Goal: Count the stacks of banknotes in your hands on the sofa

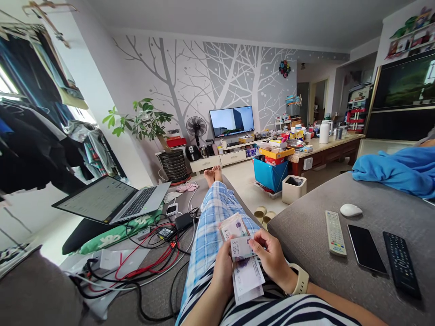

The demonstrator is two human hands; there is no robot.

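Observation:
Pale purple-grey banknotes are between my two hands, above my lap. My left hand is closed on their left side, with part of a banknote stack showing above its fingers. The thumb and fingers of my right hand pinch the right edge of the middle note. Below, more banknotes hang down or lie against the striped shirt; which hand carries them I cannot tell. A watch with a pale strap is on my right wrist. Blue checked trousers cover my outstretched legs.
On the sofa to the right lie a white mouse, a light remote, a phone and a black remote. To the left are an open laptop and tangled red cables. Slippers rest on the floor.

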